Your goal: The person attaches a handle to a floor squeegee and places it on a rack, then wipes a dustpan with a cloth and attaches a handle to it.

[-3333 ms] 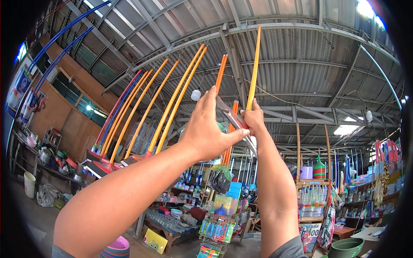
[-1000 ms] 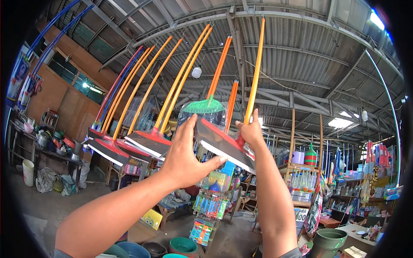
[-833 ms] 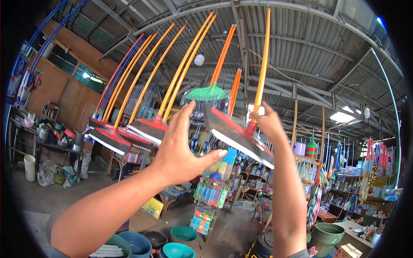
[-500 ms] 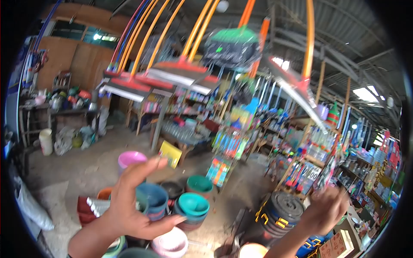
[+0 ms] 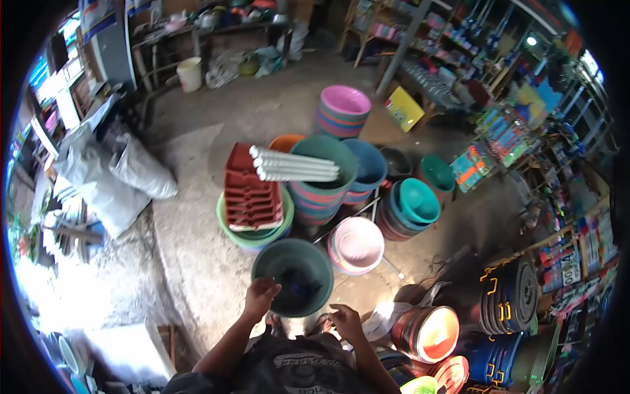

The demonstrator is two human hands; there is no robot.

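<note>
left hand (image 5: 262, 298) low, apparently half-curled

My left hand (image 5: 262, 299): lowered from beside the yellow-handled, red-and-black squeegee to the rim of a round, dark green plastic tub (image 5: 282, 259); contact unclear. My right hand (image 5: 344, 322): off the squeegee handle, now low near that tub. Hanging squeegees: gone from view.

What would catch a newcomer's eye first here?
Probably the white tubes lying across the tall tub stack near the middle, beside the red ridged pieces. Next might come the bright pink tub beyond them, with the yellow board to its right. Nearer, the left hand shows at the rim of a dark green tub.
</note>
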